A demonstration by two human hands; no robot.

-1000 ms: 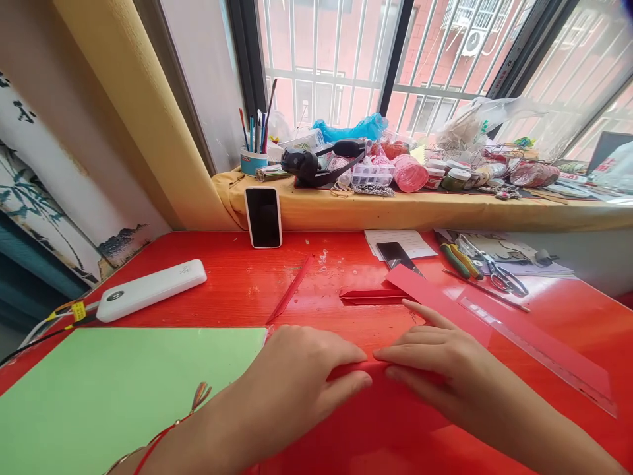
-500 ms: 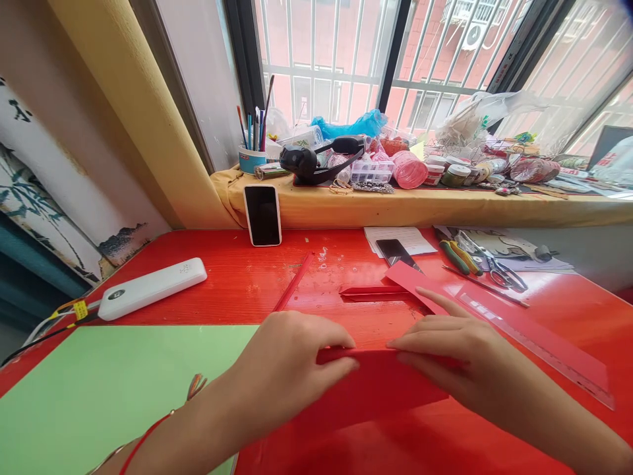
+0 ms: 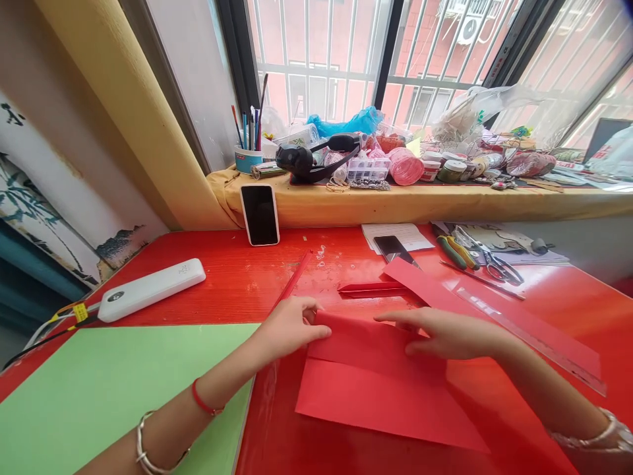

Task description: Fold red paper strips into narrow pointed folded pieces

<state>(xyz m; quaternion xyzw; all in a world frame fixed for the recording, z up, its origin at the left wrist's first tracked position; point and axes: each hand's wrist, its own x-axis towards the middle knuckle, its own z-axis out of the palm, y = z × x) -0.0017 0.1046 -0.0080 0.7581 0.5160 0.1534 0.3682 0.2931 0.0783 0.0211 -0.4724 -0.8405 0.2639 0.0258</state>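
A red paper sheet (image 3: 370, 389) with a crease across it lies tilted over the red table, its upper edge raised. My left hand (image 3: 291, 326) pinches the sheet's upper left corner between thumb and fingers. At the upper right part of the sheet is my right hand (image 3: 435, 333), thumb and fingers apart, touching the paper; whether it grips the edge is hard to see. Beyond the hands lie a folded red paper piece (image 3: 370, 290) and a thin red strip (image 3: 295, 277). A long red paper (image 3: 524, 323) with a clear ruler (image 3: 529, 340) on it stretches to the right.
Left is a green board (image 3: 123, 376) below a white power bank (image 3: 153, 290) with cables. A phone (image 3: 260, 214) leans on the ledge; another phone (image 3: 393, 249) lies on white paper. Pliers (image 3: 457, 252) and scissors (image 3: 494, 264) are back right. Craft supplies crowd the windowsill.
The red sheet has opened out, showing its crease and lower part. Both hands have moved up and farther apart, and the right hand's fingers have spread. The view has shifted slightly.
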